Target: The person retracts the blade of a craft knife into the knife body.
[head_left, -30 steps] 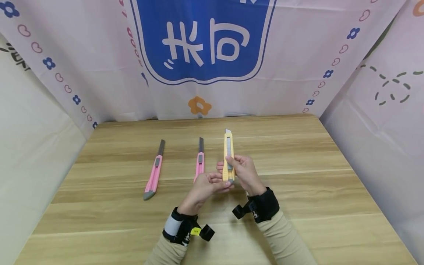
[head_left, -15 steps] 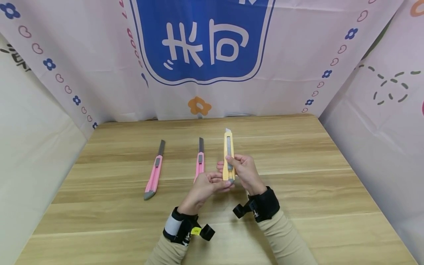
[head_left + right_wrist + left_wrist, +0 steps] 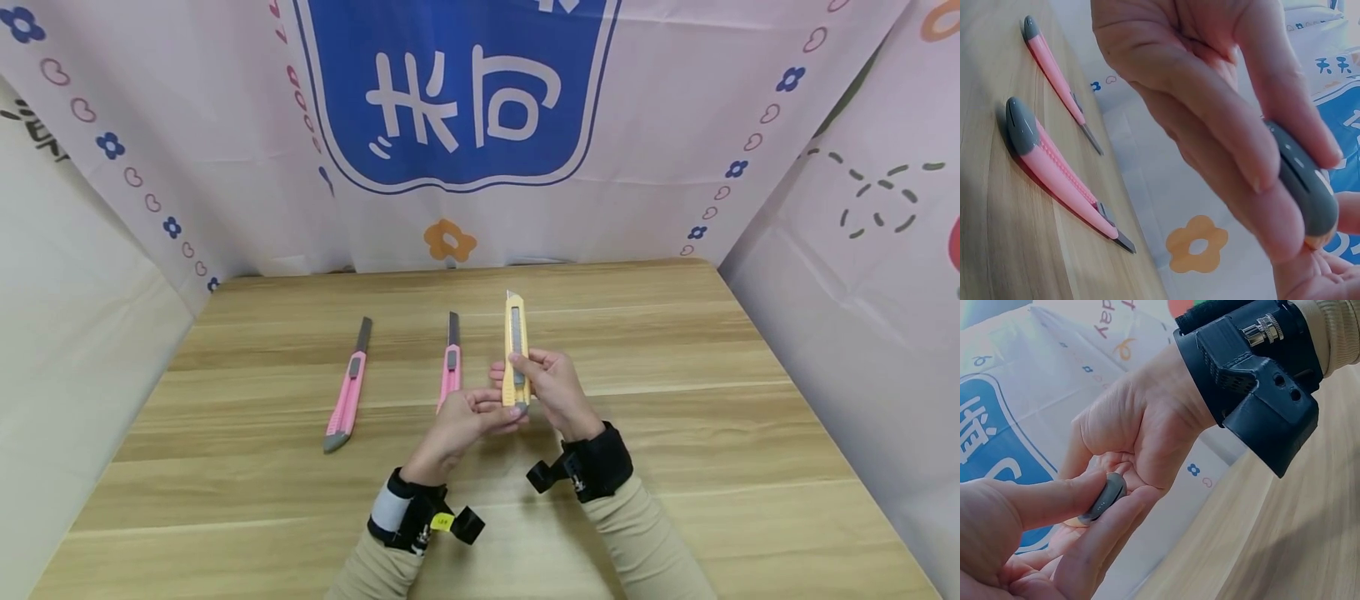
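A yellow box cutter (image 3: 515, 333) with a grey slider and grey end cap points away from me, a short bit of blade showing at its tip. My right hand (image 3: 557, 387) grips its handle, thumb on the slider area. My left hand (image 3: 459, 423) pinches the grey end cap between thumb and fingers, as the left wrist view shows with the cap (image 3: 1105, 500) close up. Left of the hands lies a pink box cutter (image 3: 452, 371), its lower end hidden by my left hand in the head view. Another pink box cutter (image 3: 348, 400) lies farther left. Both have long blade lengths out.
The wood-grain table (image 3: 675, 517) carries both pink cutters, blades toward the back edge. A printed white cloth (image 3: 637, 217) hangs behind it, and pale cloths flank both sides. Black camera bands (image 3: 600, 467) sit on both wrists.
Both hands keep their hold on the yellow box cutter, almost in place. The bit of blade at its tip looks slightly narrower now. The pink cutters stay where they were.
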`<action>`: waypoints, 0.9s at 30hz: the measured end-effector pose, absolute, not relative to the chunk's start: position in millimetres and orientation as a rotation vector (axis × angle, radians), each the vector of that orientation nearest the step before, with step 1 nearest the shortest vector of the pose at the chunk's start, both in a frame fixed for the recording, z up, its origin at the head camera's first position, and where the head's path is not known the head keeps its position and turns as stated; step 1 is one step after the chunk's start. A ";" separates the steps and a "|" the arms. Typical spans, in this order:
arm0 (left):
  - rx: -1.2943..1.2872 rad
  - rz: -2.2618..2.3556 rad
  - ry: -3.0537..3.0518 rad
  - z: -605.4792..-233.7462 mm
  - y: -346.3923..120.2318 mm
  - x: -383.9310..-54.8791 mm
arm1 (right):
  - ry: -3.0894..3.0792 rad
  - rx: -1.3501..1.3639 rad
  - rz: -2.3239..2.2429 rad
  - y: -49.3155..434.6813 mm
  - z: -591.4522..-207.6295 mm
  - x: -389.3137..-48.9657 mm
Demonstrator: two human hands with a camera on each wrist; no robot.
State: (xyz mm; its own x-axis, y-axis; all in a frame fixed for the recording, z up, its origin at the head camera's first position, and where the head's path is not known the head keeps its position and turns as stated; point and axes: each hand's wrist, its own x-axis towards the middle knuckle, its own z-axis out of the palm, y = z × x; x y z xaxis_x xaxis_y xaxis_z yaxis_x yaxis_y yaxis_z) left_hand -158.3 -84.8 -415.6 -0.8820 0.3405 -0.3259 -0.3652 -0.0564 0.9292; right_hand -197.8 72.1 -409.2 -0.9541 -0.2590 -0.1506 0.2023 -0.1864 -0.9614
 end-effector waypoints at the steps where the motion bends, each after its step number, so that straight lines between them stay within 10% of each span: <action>1: -0.029 1.989 1.757 -415.6 -84.9 -158.2 | 1.784 -0.064 -2.208 72.0 -409.1 -197.9; 27: -0.027 2.030 1.818 -417.2 -84.5 -161.1 | 1.751 0.020 -2.242 62.0 -413.7 -197.9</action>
State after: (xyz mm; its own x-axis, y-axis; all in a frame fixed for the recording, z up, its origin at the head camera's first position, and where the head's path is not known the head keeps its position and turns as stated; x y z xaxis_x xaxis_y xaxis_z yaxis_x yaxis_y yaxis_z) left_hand -161.1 -84.5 -417.2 -0.9144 0.2885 -0.2840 -0.3141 -0.0629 0.9473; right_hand -197.9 62.0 -413.7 -0.9561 -0.2222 -0.1909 0.2390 -0.2151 -0.9469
